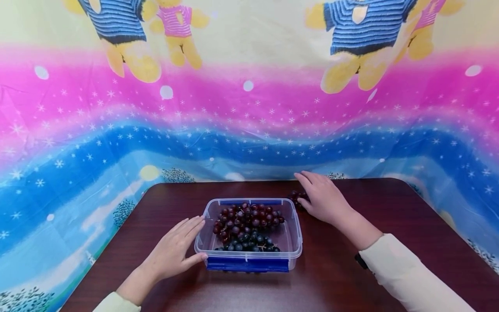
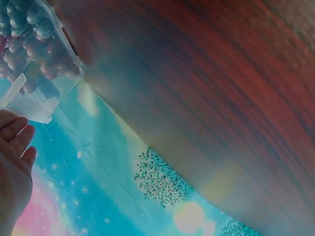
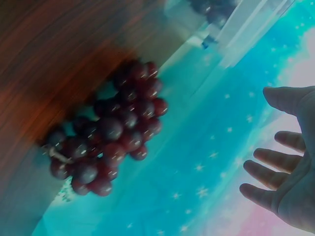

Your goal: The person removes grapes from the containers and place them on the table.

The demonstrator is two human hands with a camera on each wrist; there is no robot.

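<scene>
A clear plastic container (image 1: 248, 261) with blue side clips stands on the table. In it lie a bunch of red grapes (image 1: 249, 216) and a bunch of dark, blue-black grapes (image 1: 249, 242). My left hand (image 1: 171, 247) rests against the container's left side with fingers extended and the thumb at its front corner. Beyond the container's right rear corner, another bunch of red grapes (image 3: 113, 130) lies on the table, partly hidden by my hand in the head view. Over that bunch hovers my right hand (image 1: 323, 197), fingers spread and apart from the grapes in the right wrist view.
The dark brown wooden table (image 1: 374, 260) has rounded far corners. Close behind its far edge hangs a colourful cloth (image 1: 249, 112) printed with bears and snowflakes, which also runs along both sides.
</scene>
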